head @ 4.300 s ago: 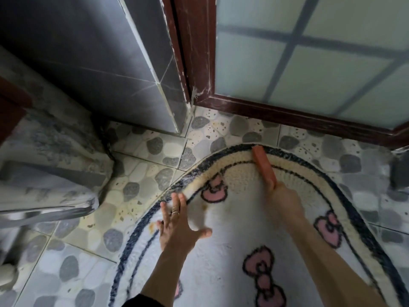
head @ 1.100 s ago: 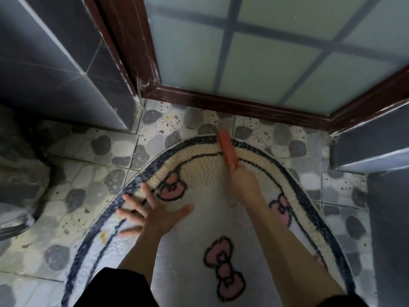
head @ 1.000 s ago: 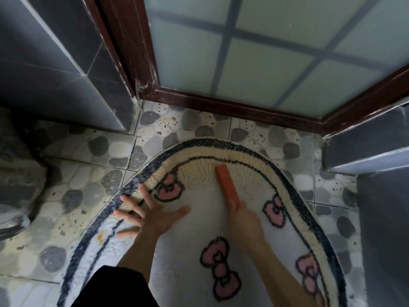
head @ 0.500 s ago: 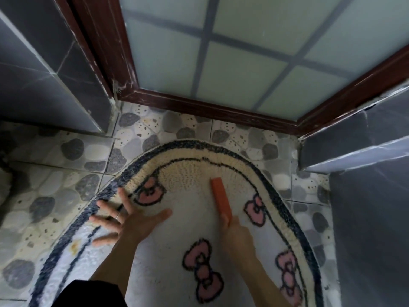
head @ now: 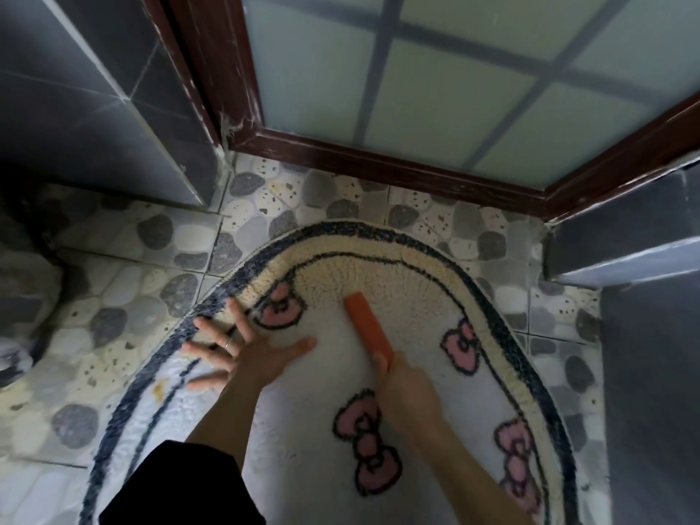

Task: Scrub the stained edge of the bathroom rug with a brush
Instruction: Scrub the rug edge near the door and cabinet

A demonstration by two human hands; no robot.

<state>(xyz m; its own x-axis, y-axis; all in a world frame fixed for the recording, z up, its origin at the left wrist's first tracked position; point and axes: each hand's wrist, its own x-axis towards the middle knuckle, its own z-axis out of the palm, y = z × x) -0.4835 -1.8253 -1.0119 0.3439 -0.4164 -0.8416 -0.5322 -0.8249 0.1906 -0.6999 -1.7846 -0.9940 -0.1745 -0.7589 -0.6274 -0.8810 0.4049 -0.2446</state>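
Observation:
An oval white bathroom rug [head: 310, 418] with pink bows, a cream band and a dark blue border lies on the pebble-pattern floor. Its far curved edge [head: 363, 255] looks yellowed, and an orange-brown stain [head: 157, 390] sits on the left border. My right hand [head: 407, 392] is shut on an orange brush [head: 369, 323], which lies on the rug just inside the cream band. My left hand [head: 242, 350] is pressed flat on the rug's left side, fingers spread, a ring on one finger.
A frosted-glass door [head: 435, 77] in a dark red wooden frame [head: 378, 170] stands just beyond the rug. Dark grey tiled walls close in at the left [head: 94, 100] and right [head: 651, 335]. A patterned cloth [head: 22, 297] sits at the far left.
The brush has been pulled back from the rug's far border toward me, onto the inner cream area. My left hand has stayed flat on the rug. The view has shifted.

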